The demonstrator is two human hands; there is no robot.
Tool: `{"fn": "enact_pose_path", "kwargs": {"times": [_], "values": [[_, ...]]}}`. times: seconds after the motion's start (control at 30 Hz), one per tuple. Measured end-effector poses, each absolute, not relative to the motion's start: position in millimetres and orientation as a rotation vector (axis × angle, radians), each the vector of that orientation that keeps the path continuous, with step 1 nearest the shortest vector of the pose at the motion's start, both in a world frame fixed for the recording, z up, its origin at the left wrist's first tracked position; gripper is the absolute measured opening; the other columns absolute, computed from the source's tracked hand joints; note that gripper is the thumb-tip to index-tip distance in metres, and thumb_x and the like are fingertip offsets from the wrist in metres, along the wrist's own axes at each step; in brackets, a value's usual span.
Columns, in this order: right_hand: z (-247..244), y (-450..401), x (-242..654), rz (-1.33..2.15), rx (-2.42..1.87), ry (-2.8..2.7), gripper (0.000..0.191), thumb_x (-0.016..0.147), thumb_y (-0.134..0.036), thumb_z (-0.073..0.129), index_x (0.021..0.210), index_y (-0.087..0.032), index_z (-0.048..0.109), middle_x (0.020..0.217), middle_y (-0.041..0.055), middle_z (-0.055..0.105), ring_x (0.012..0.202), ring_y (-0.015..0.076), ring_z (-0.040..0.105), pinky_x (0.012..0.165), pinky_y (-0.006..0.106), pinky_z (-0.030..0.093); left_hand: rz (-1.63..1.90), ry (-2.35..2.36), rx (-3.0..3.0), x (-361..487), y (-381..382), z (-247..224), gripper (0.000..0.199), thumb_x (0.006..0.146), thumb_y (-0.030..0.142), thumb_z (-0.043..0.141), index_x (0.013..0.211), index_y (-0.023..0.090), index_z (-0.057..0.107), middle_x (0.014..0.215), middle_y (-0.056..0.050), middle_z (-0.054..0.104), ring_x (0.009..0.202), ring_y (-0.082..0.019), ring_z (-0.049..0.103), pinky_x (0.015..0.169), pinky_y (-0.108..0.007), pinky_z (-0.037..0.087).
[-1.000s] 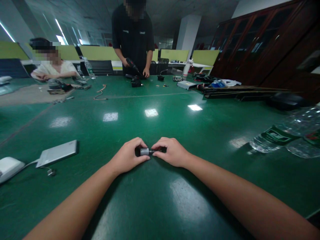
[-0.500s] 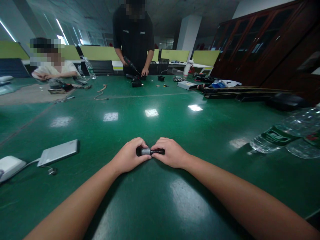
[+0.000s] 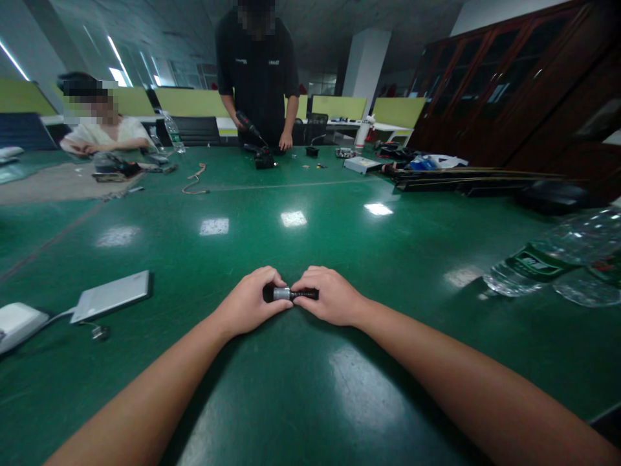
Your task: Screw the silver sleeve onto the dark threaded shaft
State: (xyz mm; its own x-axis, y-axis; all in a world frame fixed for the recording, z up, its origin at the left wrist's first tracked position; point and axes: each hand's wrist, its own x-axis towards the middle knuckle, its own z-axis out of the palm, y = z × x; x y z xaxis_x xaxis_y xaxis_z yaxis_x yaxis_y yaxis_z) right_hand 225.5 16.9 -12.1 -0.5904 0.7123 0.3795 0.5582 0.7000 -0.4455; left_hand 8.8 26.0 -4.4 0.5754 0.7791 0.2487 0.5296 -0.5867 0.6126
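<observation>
Between my two hands is a small silver-and-black cylindrical part (image 3: 282, 294), lying crosswise just above or on the green table; its exact kind I cannot make out. My left hand (image 3: 252, 299) is closed round the silver end, thumb below and fingers above. On the thinner, dark, ribbed end, my right hand (image 3: 332, 296) pinches with thumb and fingers. The fingertips of both hands nearly meet at the middle, and they hide part of the piece.
At left lie a flat silver box (image 3: 114, 296) with a cable and a white device (image 3: 22, 325). Clear plastic bottles (image 3: 531, 264) lie at right. Across the table (image 3: 310, 246), one person sits and another person (image 3: 257, 71) stands holding a power drill (image 3: 250, 125) over a black part (image 3: 264, 158).
My hands and the part between them look almost unmoved. Across the table, the standing person has shifted slightly left, and that person's free hand has moved away from the black part.
</observation>
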Motion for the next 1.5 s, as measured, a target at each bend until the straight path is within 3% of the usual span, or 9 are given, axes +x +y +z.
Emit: {"fn": "enact_pose_path", "kwargs": {"times": [1.5], "values": [[-7.6,16.4,236.0,0.451,-1.057,-2.342,0.012,0.078,-0.02,0.073,0.09,-0.019,0.073,0.078,0.003,0.068,0.076,0.016,0.06,0.072,0.028,0.045,0.688,1.084,2.34,8.5,26.8,-2.7,0.023,0.078,0.036,0.074,0.086,0.019,0.06,0.089,-0.003,0.065,0.084,-0.021,0.061,0.076,-0.032,0.047]]}}
